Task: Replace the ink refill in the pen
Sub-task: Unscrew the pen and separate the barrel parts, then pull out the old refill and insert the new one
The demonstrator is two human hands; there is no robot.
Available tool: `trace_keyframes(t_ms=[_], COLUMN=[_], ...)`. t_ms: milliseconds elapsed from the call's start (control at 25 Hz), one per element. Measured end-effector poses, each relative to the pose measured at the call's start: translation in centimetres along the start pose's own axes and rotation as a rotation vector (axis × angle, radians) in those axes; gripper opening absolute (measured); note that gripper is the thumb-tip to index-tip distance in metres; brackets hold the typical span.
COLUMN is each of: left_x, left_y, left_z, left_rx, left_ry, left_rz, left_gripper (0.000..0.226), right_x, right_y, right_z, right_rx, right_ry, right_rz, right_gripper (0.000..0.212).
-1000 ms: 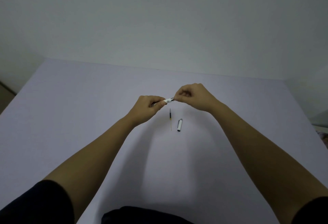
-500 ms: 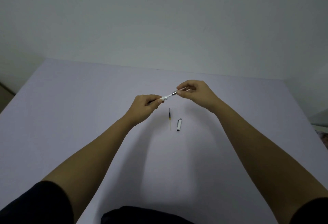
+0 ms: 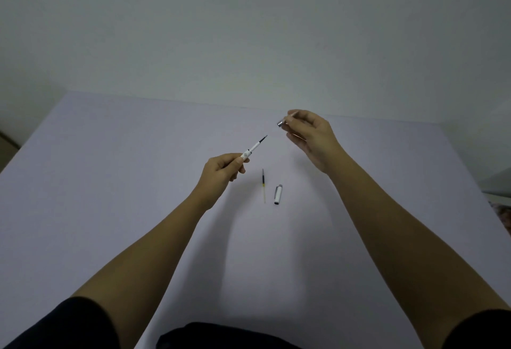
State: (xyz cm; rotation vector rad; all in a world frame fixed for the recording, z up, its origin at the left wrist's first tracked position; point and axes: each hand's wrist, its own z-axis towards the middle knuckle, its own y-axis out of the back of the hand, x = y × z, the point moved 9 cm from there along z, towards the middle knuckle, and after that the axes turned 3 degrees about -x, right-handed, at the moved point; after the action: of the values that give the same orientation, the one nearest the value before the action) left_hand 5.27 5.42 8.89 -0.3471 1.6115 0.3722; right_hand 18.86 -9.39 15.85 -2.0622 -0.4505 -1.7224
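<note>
Your hands have pulled apart since half a second ago: then the pen was one joined piece between them, now it is in two. Your left hand (image 3: 221,169) is closed around the white pen barrel (image 3: 247,154), and the refill (image 3: 259,142) sticks out of its open end, dark tip pointing toward 1 o'clock. Your right hand (image 3: 311,135) has swung up and out toward 2 o'clock of the left hand and pinches the silver tip section (image 3: 282,122) between thumb and forefinger, the other fingers loosely spread. The two parts are well apart, with nothing between them. On the pale table (image 3: 110,182), toward 5 o'clock of your left hand, a spare refill (image 3: 263,185) lies flat with its dark end pointing away from you, and the white cap (image 3: 278,194) lies just beside it on the right, not touching; neither has shifted. The spare refill and the cap lie clear of both forearms.
</note>
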Motion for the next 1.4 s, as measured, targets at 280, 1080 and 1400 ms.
trace_keyframes(t_ms=[280,1080,1400], left_x=[0.7,4.7,3.4], left_y=[0.3,-0.1,-1.1], left_z=[0.6,2.4,2.2], left_rx=[-0.067,-0.075,-0.072], left_ry=[0.038,0.136,0.1], left_rz=[-0.001,0.061,0.066], left_gripper=[0.019,0.019,0.018], right_x=[-10.0,-19.2,-11.7], right_y=[4.4,8.5,4.9], right_z=[-0.6,-1.4,0.4], right_rx=[-0.255,-0.397,-0.355], right_ry=[-0.253,-0.313,-0.08], right_rz=[-0.323,-0.834,-0.599], right_gripper=[0.026,0.032,0.02])
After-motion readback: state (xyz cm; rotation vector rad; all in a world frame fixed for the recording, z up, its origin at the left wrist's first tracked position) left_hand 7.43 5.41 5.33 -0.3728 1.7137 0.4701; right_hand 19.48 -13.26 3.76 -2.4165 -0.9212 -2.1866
